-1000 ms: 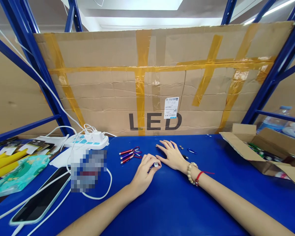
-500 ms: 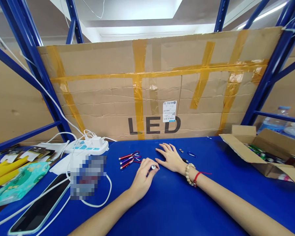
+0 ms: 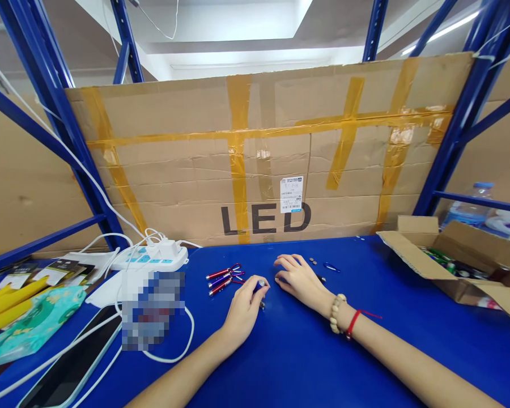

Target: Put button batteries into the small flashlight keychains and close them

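My left hand [image 3: 243, 309] is closed around a small blue-purple keychain flashlight [image 3: 260, 285], mostly hidden by the fingers; its silvery end points up between thumb and forefinger, and a bit of metal shows below the hand. To its left lie several red and purple keychain flashlights [image 3: 221, 283] with clips. Just to the right, my right hand [image 3: 300, 280], wearing a beaded bracelet, rests low over the blue tabletop [image 3: 323, 362] with fingers apart and bent, nothing visible in them. Behind it are small round button cells [image 3: 313, 261], a blue clip [image 3: 331, 267] and a small dark piece [image 3: 322, 278].
An open cardboard box [image 3: 442, 272] of small parts stands at right. On the left are a white power strip [image 3: 170, 258] with trailing cables, a phone [image 3: 74, 362], a teal bag [image 3: 38, 323] and yellow items [image 3: 17, 306]. A cardboard panel [image 3: 187, 187] closes off the back.
My right hand has gone from flat and spread to bent fingers. In my left hand the flashlight is turned more upright, showing its blue-purple side. The view has shifted slightly.
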The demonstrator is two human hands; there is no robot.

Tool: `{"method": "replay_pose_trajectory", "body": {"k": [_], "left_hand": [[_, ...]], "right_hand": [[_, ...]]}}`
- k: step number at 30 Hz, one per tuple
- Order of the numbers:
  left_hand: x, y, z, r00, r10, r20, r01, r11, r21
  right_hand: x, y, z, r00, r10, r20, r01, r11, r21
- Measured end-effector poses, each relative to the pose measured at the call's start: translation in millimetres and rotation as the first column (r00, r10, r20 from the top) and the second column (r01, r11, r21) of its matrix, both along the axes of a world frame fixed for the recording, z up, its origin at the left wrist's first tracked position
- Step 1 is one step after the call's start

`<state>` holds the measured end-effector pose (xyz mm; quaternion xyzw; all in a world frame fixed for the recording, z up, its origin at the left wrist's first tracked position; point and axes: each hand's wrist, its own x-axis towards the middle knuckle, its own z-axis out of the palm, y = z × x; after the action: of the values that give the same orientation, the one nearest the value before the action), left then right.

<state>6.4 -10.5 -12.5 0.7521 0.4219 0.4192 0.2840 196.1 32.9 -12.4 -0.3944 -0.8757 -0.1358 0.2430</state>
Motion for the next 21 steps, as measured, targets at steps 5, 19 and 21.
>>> {"method": "replay_pose_trajectory", "body": {"k": [5,19,21], "left_hand": [[0,-1,-3.8,1.0,0.001,-0.006,-0.001,0.998,-0.063],[0,-1,-3.6,0.998,-0.059,0.016,0.06,0.998,-0.028],[0,0,-4.7,0.999,-0.05,0.016,0.05,0.998,-0.03]], "right_hand": [[-5,-16,14.9,0.991,-0.016,-0.132,0.02,0.999,0.028],[-20,-46,30.9,0.904,0.194,-0.382,-0.171,0.981,0.092],[-19,-47,31.4,0.919,0.197,-0.342,-0.167,0.979,0.117]]}}
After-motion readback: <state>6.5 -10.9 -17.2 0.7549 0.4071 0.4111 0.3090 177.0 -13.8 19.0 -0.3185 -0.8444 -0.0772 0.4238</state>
